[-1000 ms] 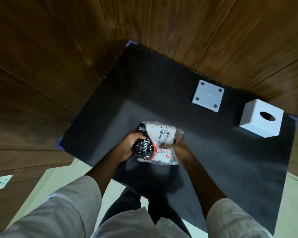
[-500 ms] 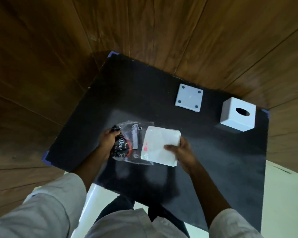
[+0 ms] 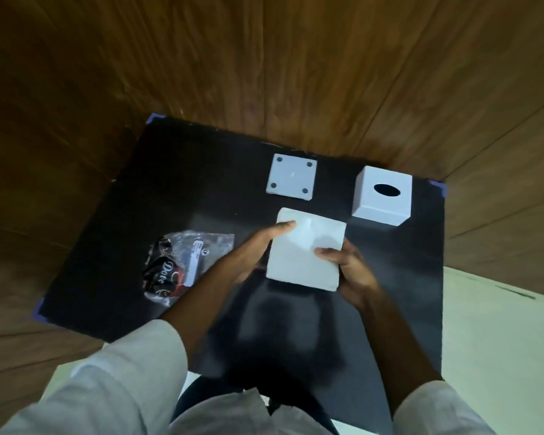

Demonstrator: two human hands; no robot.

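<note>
A white stack of tissues (image 3: pixel 305 249) is held above the black mat (image 3: pixel 176 183) between both hands. My left hand (image 3: pixel 252 255) grips its left edge, thumb lying on the top near the far corner. My right hand (image 3: pixel 349 271) grips the near right corner, thumb on top. The emptied clear plastic wrapper (image 3: pixel 182 265), printed black and red, lies flat on the mat to the left, apart from both hands. A white cube tissue box cover (image 3: pixel 382 196) with an oval hole stands at the back right. Its flat white base plate (image 3: pixel 291 177) lies beside it.
Dark wooden wall panels (image 3: pixel 296 73) rise right behind and to the left of the mat. A pale floor (image 3: pixel 496 334) shows past the mat's right edge. Blue tape marks the mat's corners (image 3: pixel 438 186).
The tissue stack came out of the wrapper and moved right and away. My left hand let go of the wrapper, which stays on the mat, and now holds the stack too.
</note>
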